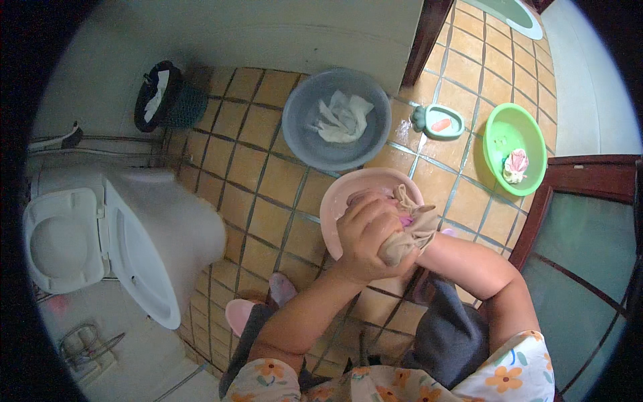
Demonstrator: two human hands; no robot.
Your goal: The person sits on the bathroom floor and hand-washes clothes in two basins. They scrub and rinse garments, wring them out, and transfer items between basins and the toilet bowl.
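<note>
Over a pink plastic basin (330,221), my left hand (369,233) and my right hand (407,259) are pressed together around a bunched beige cloth (414,233). The left arm of the picture leads to the hand in front, which covers most of the other one. Beige folds stick out on the right side, and a bit of bright pink or purple shows between fingers and cloth. Further pinkish material lies behind the fingers; whether it is in the grip is hidden. Beyond the basin stands a grey basin (301,135) with pale wet cloth (344,118) inside.
A green basin (540,161) holds a pink-and-white cloth bundle (516,166). Between basins lies a small green soap dish (458,131) with orange soap (441,125). A white toilet (145,251) stands left, a waste bin (186,108) behind it, a framed glass door (577,241) right.
</note>
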